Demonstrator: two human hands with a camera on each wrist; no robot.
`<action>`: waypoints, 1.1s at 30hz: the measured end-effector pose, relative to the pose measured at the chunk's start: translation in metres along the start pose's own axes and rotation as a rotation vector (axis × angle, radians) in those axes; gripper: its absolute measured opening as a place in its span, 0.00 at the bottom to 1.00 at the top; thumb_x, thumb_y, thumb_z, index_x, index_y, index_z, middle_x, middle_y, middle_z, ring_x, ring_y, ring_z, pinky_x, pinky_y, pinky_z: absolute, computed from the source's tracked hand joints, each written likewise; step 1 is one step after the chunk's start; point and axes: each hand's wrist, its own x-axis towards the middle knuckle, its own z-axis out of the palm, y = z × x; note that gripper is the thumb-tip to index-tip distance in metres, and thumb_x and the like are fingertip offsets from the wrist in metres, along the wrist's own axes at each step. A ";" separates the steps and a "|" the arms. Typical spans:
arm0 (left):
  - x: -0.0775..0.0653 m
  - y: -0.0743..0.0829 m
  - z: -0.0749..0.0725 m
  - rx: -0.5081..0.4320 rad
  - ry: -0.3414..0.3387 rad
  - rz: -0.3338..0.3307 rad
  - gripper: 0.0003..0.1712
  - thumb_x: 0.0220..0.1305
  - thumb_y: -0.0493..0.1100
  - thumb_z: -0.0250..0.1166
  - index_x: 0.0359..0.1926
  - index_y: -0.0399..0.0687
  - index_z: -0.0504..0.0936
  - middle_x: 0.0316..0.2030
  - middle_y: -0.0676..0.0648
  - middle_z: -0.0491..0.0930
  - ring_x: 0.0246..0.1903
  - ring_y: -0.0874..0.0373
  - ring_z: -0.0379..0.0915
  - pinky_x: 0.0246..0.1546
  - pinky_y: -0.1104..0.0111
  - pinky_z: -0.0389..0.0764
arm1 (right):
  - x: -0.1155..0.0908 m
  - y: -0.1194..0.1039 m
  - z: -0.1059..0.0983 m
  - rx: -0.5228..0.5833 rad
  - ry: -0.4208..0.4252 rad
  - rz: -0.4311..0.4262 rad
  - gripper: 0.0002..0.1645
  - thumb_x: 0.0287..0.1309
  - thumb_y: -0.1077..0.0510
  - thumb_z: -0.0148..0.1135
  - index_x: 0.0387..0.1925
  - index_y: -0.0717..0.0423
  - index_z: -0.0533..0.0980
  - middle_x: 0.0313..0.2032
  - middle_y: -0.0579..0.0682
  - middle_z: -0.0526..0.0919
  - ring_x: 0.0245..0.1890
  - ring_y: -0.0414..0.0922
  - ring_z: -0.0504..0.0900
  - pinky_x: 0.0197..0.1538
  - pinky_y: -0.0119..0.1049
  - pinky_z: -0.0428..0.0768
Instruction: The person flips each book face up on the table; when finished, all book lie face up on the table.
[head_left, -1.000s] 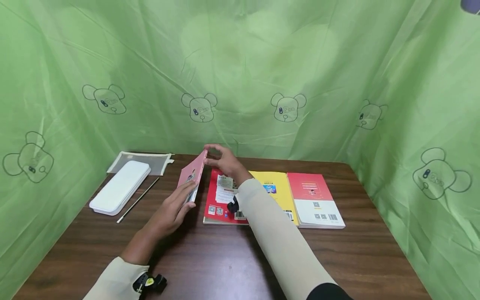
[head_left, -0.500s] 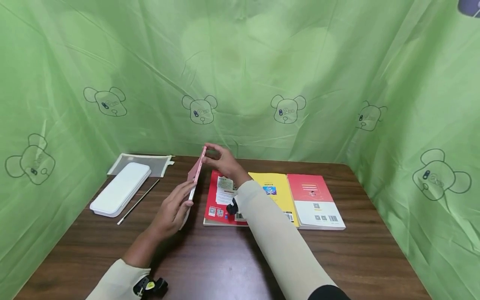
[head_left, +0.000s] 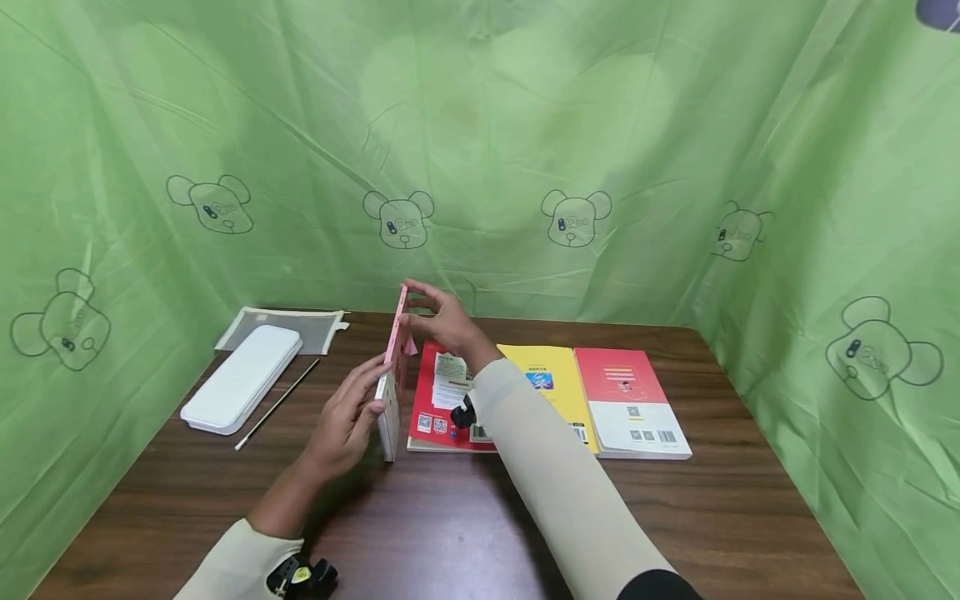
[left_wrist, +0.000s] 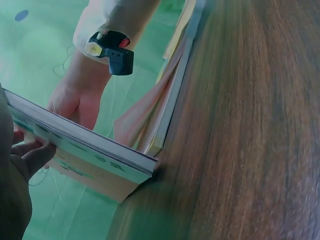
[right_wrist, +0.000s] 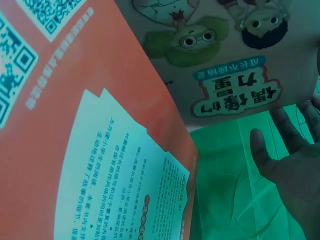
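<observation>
Between left hand (head_left: 339,427) and right hand (head_left: 450,325), half-curled fingers (head_left: 356,386) gripping it, stands a pink book (head_left: 389,421) (nearly upright).

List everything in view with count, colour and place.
Table: 1, brown, foreground
Upright book: 1, pink and white, left of other books
Red book: 1, red, right of it
Yellow book: 1, yellow, next rightward
Two-tone book: 1, red and white, row's right end
Case: 1, white, table's left
Mesh pouch: 1, grey, behind case
Thin rod: 1, silvery, beside case
Curtain: count unclear, green, background
Unidentified object: 1, purple, top right corner
Dark item: 1, black, right arm
Wrist devices: 2, black, one per wrist
Sleeves: 2, cream, one per arm
Left hand: 1, bare, touching upright book
Right hand: 1, bare, likewise
</observation>
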 end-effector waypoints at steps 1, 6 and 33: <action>0.000 0.000 0.000 -0.008 0.007 0.001 0.32 0.74 0.24 0.62 0.76 0.33 0.72 0.75 0.28 0.71 0.75 0.65 0.69 0.72 0.81 0.72 | -0.001 -0.001 0.000 -0.013 0.005 0.001 0.43 0.71 0.54 0.74 0.82 0.38 0.68 0.76 0.55 0.75 0.76 0.57 0.76 0.69 0.49 0.85; 0.001 0.003 0.002 -0.049 0.031 -0.003 0.30 0.75 0.24 0.61 0.76 0.30 0.71 0.74 0.26 0.70 0.76 0.63 0.68 0.75 0.80 0.69 | -0.001 -0.003 0.001 -0.068 0.025 0.009 0.44 0.70 0.49 0.76 0.82 0.35 0.68 0.74 0.51 0.78 0.76 0.56 0.76 0.70 0.52 0.83; -0.003 -0.009 -0.028 0.035 -0.006 0.022 0.39 0.63 0.20 0.70 0.75 0.33 0.74 0.77 0.31 0.71 0.76 0.65 0.69 0.73 0.80 0.72 | 0.011 -0.006 0.015 -0.153 -0.044 -0.003 0.47 0.71 0.50 0.74 0.85 0.43 0.63 0.80 0.53 0.73 0.78 0.55 0.75 0.73 0.51 0.81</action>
